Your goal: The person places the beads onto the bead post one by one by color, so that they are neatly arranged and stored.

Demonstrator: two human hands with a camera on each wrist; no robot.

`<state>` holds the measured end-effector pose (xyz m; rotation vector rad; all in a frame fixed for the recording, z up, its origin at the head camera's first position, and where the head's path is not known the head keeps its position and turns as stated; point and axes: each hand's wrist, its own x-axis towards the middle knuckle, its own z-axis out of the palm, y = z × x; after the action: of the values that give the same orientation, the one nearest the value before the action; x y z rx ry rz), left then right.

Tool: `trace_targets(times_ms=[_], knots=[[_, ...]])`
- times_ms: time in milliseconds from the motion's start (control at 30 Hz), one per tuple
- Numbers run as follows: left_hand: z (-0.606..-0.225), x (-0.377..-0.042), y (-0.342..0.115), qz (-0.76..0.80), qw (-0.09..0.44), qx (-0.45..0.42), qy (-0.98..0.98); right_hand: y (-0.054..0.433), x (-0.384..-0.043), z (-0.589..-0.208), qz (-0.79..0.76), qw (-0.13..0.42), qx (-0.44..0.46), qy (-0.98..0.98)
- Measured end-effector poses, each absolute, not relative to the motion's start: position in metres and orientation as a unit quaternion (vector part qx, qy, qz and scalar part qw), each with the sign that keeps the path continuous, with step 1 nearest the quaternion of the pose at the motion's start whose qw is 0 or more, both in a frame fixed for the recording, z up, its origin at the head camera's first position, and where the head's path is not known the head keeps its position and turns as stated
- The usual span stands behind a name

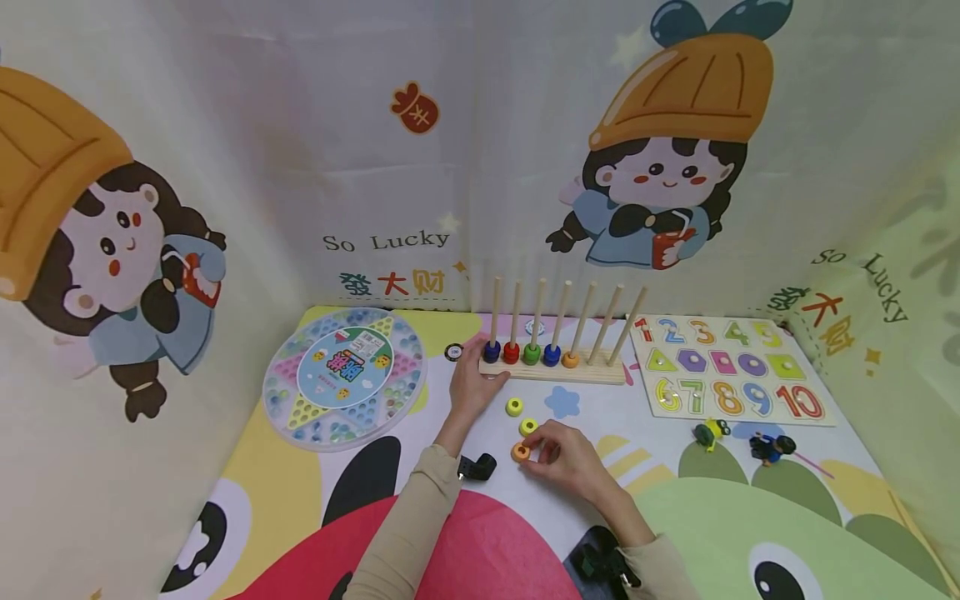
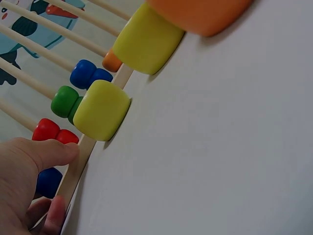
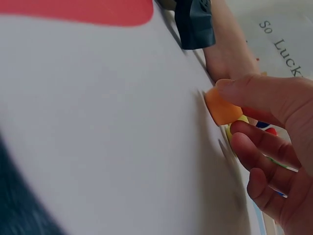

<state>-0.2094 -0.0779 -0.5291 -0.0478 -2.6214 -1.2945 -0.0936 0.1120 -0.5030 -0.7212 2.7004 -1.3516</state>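
Observation:
My left hand (image 1: 468, 385) grips the left end of a wooden peg stand (image 1: 577, 374), thumb over its base beside the red beads (image 2: 48, 130). Several upright pegs rise from it. From left to right they carry dark blue, red, green and blue beads, then a single orange bead (image 1: 571, 360); the two rightmost pegs are bare. My right hand (image 1: 564, 457) pinches a loose orange bead (image 3: 224, 107) between thumb and index finger, close over the tabletop. Two yellow beads (image 1: 513, 407) (image 1: 528, 427) lie between this bead and the stand.
A round Chinese checkers board (image 1: 273, 392) lies at the left. On the right are a number and shape puzzle board (image 1: 660, 400) and two small toy figures, one yellow-green (image 1: 708, 434), one dark (image 1: 771, 448). A printed curtain (image 1: 480, 167) hangs behind the table.

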Motion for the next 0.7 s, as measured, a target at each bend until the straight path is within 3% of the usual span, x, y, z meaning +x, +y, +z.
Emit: trace_targets(times_ms=[700], knots=[[-0.5289, -0.2081, -0.0788, -0.444, 0.116, -0.028, -0.888, 0.1081, -0.0928, -0.4953, -0.418, 0.008, -0.243, 0.875]])
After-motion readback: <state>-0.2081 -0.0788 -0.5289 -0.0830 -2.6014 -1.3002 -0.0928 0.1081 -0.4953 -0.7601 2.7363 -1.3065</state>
